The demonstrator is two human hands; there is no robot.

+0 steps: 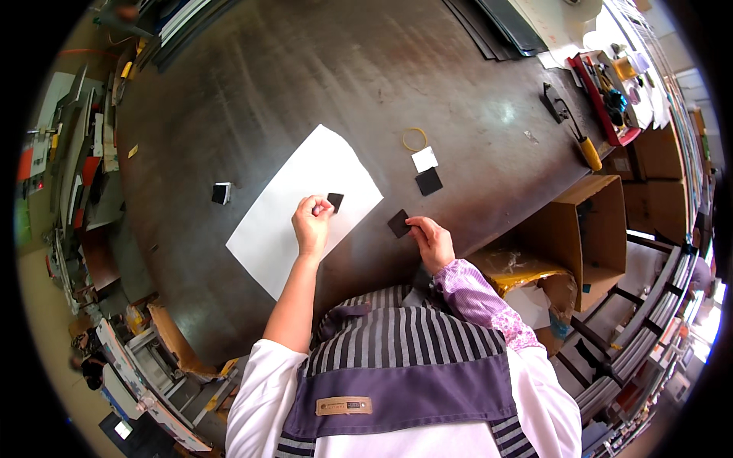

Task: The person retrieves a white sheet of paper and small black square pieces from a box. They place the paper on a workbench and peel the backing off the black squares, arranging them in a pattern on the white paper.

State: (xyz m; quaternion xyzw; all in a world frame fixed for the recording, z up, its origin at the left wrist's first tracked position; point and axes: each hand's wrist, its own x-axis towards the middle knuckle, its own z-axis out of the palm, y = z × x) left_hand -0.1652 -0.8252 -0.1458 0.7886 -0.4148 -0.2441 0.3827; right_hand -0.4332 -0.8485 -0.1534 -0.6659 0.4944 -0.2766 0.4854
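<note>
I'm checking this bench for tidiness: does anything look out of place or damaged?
Mildly. The white sheet beneath the left hand lies aslant to the person. At the right, a shiny yellow strip by the open cardboard box looks rumpled. No spill stands out.

workshop, by all i see around me: one broad, scuffed dark worktable (267, 91); one red tray (592, 101) of small items (614, 98); one yellow-handled tool (589, 153); cardboard boxes (601, 229); dark sheets (510, 29) stacked at the far edge.
</note>
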